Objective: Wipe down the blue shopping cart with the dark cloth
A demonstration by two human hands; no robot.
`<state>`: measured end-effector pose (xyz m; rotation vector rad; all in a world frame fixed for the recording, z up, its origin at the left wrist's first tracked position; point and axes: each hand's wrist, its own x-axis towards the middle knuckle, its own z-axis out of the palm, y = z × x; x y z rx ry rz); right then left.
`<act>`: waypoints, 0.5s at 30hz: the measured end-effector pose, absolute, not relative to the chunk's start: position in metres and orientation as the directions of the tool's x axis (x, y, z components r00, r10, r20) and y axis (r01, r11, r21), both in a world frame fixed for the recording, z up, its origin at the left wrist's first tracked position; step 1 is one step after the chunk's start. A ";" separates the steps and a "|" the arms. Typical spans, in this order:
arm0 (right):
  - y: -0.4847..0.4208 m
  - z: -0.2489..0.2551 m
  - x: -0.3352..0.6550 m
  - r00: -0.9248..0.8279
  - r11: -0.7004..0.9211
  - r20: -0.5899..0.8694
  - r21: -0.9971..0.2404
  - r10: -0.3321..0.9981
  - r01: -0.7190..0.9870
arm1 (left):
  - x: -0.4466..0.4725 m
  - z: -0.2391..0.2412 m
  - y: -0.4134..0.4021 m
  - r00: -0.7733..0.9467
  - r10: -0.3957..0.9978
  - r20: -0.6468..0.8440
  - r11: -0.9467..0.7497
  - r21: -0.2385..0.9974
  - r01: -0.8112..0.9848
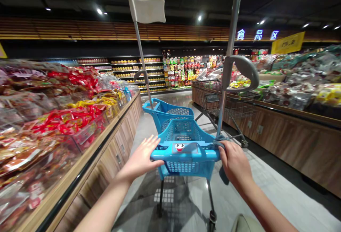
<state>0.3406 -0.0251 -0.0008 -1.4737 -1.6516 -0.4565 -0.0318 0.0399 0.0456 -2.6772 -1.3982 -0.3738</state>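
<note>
A small blue shopping cart [188, 171] stands right in front of me. Its blue handle [195, 156] carries a smiling cartoon-face sticker [179, 147]. My left hand [144, 157] rests against the handle's left end, fingers stretched out and thumb reaching below the bar. At the right end, the fingers of my right hand [236, 161] curl round the bar. Something dark and soft [223, 175] hangs beside that hand; its kind is unclear. A metal pole [230, 40] with a grey curved grip [241, 74] rises from the cart's right side.
Ahead stands another blue cart [173, 110] bearing a white flag [149, 10]. A wire shopping cart [213, 98] is by the right display [298, 146]. Packaged food fills the left display [117, 146]. Stocked shelves [138, 74] line the back wall. Grey floor [266, 178] runs between the displays.
</note>
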 end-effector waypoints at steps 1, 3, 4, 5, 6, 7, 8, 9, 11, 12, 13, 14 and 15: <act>-0.022 0.002 0.336 0.070 0.213 0.784 -0.253 0.617 0.944 | -0.028 0.045 0.038 0.546 0.793 0.271 -0.577 0.046 0.815; -0.015 0.007 0.320 0.054 0.219 0.798 -0.229 0.601 0.949 | -0.018 0.045 0.031 0.543 0.789 0.288 -0.585 0.082 0.807; -0.012 0.009 0.310 0.043 0.240 0.809 -0.224 0.587 0.945 | -0.013 0.046 0.027 0.546 0.784 0.296 -0.593 0.097 0.799; -0.009 0.011 0.299 0.038 0.261 0.820 -0.226 0.571 0.938 | -0.008 0.046 0.023 0.549 0.778 0.306 -0.602 0.111 0.791; -0.006 0.013 0.286 0.042 0.278 0.828 -0.235 0.559 0.931 | -0.004 0.046 0.020 0.550 0.771 0.319 -0.610 0.124 0.783; -0.004 0.016 0.273 0.044 0.295 0.830 -0.246 0.557 0.923 | 0.001 0.045 0.017 0.549 0.766 0.335 -0.616 0.136 0.776; -0.002 0.019 0.260 0.031 0.318 0.826 -0.251 0.563 0.914 | 0.005 0.043 0.013 0.549 0.759 0.351 -0.623 0.145 0.769; -0.002 0.022 0.247 -0.007 0.357 0.820 -0.241 0.572 0.903 | 0.008 0.041 0.010 0.552 0.750 0.365 -0.633 0.152 0.759; -0.004 0.027 0.225 -0.156 0.484 0.798 -0.187 0.583 0.855 | 0.016 0.035 0.004 0.568 0.727 0.386 -0.659 0.156 0.736; -0.006 0.029 0.218 -0.236 0.549 0.785 -0.154 0.573 0.821 | 0.020 0.033 0.000 0.577 0.715 0.396 -0.670 0.153 0.726; -0.009 0.030 0.214 -0.300 0.597 0.773 -0.124 0.559 0.792 | 0.025 0.031 -0.004 0.581 0.705 0.408 -0.679 0.148 0.719; -0.011 0.031 0.214 -0.341 0.624 0.762 -0.105 0.551 0.774 | 0.029 0.029 -0.008 0.583 0.697 0.418 -0.684 0.143 0.715; -0.012 0.031 0.219 -0.361 0.633 0.751 -0.097 0.553 0.768 | 0.034 0.029 -0.011 0.584 0.693 0.423 -0.686 0.140 0.714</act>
